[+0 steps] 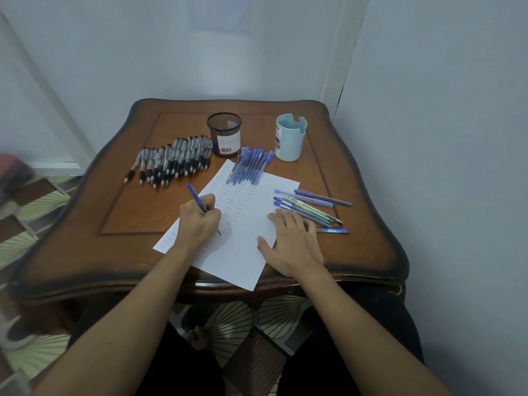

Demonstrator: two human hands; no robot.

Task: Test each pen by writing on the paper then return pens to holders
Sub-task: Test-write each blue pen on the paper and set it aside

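Gripping blue pen (196, 199), left hand (198, 222); right hand (294, 242) flat on paper (243, 254).

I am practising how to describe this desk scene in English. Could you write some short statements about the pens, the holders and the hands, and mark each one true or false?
1. The left hand grips a blue pen over the paper. True.
2. The right hand holds a pen. False: it lies flat at the paper's right edge and grips nothing.
3. The black mesh holder is full of pens. False: no pens stick out of it.
4. The black-grip pens lie in a row on the table, left of the black mesh holder. True.
5. The light blue holder lies on its side. False: it stands upright.
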